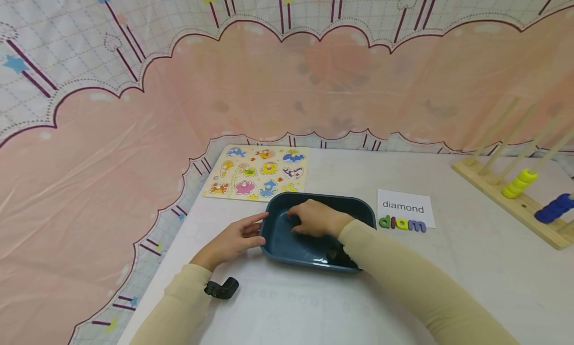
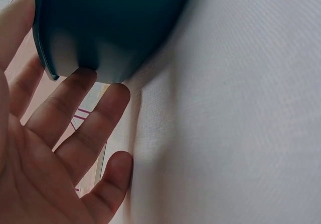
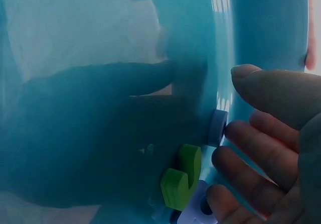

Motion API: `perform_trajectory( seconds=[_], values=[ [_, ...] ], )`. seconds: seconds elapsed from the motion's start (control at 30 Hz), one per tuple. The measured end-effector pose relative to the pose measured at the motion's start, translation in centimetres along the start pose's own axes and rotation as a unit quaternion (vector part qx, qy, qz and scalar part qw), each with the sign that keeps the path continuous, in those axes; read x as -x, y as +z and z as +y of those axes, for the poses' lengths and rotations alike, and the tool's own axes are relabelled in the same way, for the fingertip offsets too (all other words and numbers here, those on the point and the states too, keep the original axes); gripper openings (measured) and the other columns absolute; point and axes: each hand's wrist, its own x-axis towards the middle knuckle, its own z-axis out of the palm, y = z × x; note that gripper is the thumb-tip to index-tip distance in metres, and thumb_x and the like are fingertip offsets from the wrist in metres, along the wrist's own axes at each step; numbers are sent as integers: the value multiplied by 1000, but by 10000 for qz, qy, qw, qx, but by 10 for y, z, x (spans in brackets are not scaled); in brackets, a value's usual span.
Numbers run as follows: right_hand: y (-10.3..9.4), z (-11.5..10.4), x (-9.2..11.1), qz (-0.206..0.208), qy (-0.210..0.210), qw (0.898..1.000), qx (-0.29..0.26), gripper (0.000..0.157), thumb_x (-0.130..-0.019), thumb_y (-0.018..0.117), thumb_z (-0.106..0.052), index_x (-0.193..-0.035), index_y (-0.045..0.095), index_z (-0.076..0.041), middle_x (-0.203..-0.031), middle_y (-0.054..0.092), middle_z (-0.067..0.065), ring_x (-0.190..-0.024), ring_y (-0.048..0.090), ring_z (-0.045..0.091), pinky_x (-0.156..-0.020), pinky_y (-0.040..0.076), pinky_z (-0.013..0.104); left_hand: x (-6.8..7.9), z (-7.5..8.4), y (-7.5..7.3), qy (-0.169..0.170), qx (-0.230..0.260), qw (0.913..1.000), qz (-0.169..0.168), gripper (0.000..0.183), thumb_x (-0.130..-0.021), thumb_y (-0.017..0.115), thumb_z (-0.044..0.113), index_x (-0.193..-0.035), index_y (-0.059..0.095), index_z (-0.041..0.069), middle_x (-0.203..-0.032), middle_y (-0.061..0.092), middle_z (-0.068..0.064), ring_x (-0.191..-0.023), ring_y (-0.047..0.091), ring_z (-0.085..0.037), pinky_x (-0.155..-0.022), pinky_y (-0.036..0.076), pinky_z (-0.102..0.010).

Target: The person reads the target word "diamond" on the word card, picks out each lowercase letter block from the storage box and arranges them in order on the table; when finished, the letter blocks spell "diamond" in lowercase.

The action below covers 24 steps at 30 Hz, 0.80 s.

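A dark blue tray sits on the table, with my left hand at its left side. In the left wrist view the fingertips are extended against the tray's outer wall. My right hand reaches inside the tray, its fingers loosely bent. The right wrist view has a green toy letter, a lilac letter and a small blue-purple piece by the tray's wall. The right fingertips are right at the blue-purple and lilac pieces, and the thumb is spread apart from the fingers.
Right of the tray lies a white card reading "diamond", with colored letters spelling "diam" along its lower edge. A sea-animal puzzle board lies behind the tray. A wooden peg rack with yellow and blue beads stands at far right.
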Motion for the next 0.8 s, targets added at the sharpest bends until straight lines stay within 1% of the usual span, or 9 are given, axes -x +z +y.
perform_trajectory(
  seconds=[0.07, 0.2, 0.3, 0.43, 0.53, 0.67, 0.8],
  values=[
    [0, 0, 0, -2, -14, 10000, 59, 43, -95, 71, -26, -132, 64, -5, -123, 69, 9, -103, 67, 16, -97, 52, 36, 0, 0, 0, 3, 4, 10000, -7, 69, -96, 70, 23, -155, 38, 11, -144, 51, -22, -133, 50, -36, -106, 42, -51],
    [0, 0, 1, 13, -46, 10000, 67, 38, -95, 72, -26, -127, 67, -7, -115, 71, 7, -91, 66, 14, -92, 54, 34, -1, 0, 1, 11, 37, 10000, -8, 69, -96, 71, 23, -155, 38, 11, -144, 52, -22, -132, 50, -37, -106, 42, -51],
    [0, 0, 2, 61, -58, 10000, 21, 34, -94, 72, -25, -123, 69, -8, -111, 71, 6, -86, 64, 13, -90, 55, 34, -1, 0, 1, 16, 45, 10000, -9, 69, -95, 71, 24, -155, 38, 10, -144, 52, -22, -132, 50, -37, -106, 42, -50],
    [-1, 0, 2, 148, -62, 9999, 1, 33, -95, 72, -22, -124, 69, -8, -114, 71, 7, -89, 64, 14, -93, 54, 35, -1, 0, 1, 23, 14, 10000, 4, 69, -95, 71, 24, -155, 39, 10, -144, 52, -22, -133, 50, -37, -106, 42, -51],
    [0, 0, 1, 132, -47, 9999, 10, 34, -95, 71, -20, -126, 68, -7, -116, 70, 7, -90, 64, 15, -94, 53, 36, 0, 0, 1, 33, -19, 10000, 20, 69, -95, 72, 25, -154, 39, 10, -144, 51, -23, -133, 50, -37, -105, 43, -51],
    [1, 0, 1, 84, -18, 10000, 33, 32, -95, 70, -19, -126, 69, -8, -114, 71, 7, -87, 63, 14, -92, 54, 35, -1, 0, 2, 2, -29, 10000, 48, 69, -95, 72, 25, -154, 39, 11, -144, 52, -23, -132, 50, -38, -105, 43, -51],
    [1, 0, 0, 120, -50, 9999, 42, 30, -95, 70, -19, -124, 69, -9, -112, 71, 6, -84, 62, 14, -89, 55, 34, -1, -1, 2, -21, -16, 10000, 65, 69, -94, 72, 25, -154, 40, 11, -144, 52, -22, -133, 50, -38, -105, 42, -51]
  ],
)
